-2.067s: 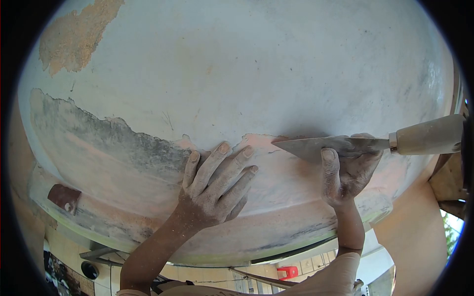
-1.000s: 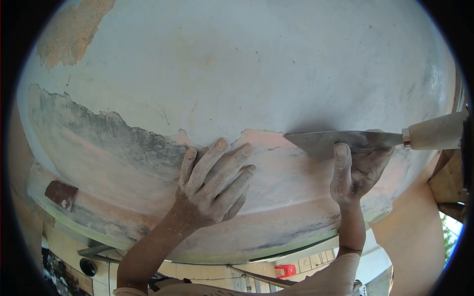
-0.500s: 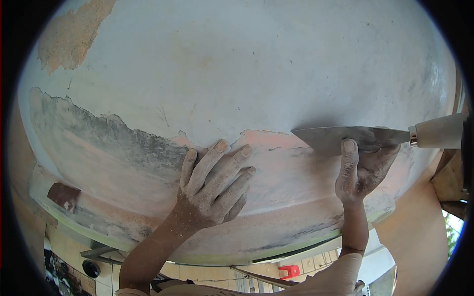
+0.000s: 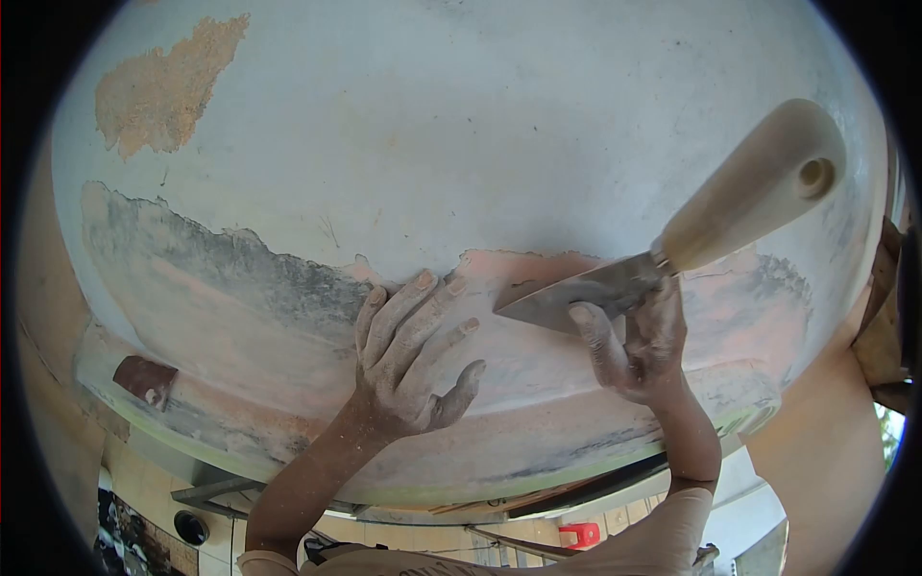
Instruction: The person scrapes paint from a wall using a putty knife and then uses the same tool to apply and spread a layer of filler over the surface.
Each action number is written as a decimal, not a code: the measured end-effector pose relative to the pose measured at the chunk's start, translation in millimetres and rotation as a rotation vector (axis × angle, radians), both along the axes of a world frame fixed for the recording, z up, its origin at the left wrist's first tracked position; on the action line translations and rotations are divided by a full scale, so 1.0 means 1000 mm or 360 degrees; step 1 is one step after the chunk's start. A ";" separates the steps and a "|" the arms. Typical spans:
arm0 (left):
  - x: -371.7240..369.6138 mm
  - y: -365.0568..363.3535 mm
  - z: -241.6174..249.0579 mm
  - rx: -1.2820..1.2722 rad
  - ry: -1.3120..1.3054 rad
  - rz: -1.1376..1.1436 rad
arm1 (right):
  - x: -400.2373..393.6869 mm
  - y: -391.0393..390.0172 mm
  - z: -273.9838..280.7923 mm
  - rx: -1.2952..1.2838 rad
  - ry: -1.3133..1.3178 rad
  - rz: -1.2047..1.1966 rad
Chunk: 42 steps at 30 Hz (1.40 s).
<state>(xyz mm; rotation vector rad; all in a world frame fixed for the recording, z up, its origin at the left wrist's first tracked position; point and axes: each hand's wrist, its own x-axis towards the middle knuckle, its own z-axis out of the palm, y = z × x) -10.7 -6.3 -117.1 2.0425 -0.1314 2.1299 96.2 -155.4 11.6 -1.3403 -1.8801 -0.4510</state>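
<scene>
A metal scraper [image 4: 586, 293] with a pale handle is gripped by the blade in my right hand [image 4: 643, 341], thumb in front and fingers behind. Its handle points up and right, and its blade tip points left near a pinkish patch on a large white curved surface [image 4: 480, 144]. Dusty with pale powder, my left hand [image 4: 413, 360] lies on that surface with its fingers spread and nothing in it. The fingertips are at the edge of the peeled paint, left of the scraper.
A dark reddish-brown piece [image 4: 146, 381] rests on the ledge at the left. Bare orange and dark grey patches mark the white surface. Below are a tiled floor, a red stool [image 4: 579, 536] and a round black object [image 4: 190, 527].
The scraper has moved left and turned, its handle now raised toward the upper right. My right hand has shifted left with it. The thumb of my left hand has spread outward.
</scene>
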 end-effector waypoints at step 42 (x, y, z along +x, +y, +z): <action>-0.007 0.024 0.115 0.0436 0.0290 0.0350 | 0.010 0.034 -0.065 -0.0150 -0.1831 -0.0099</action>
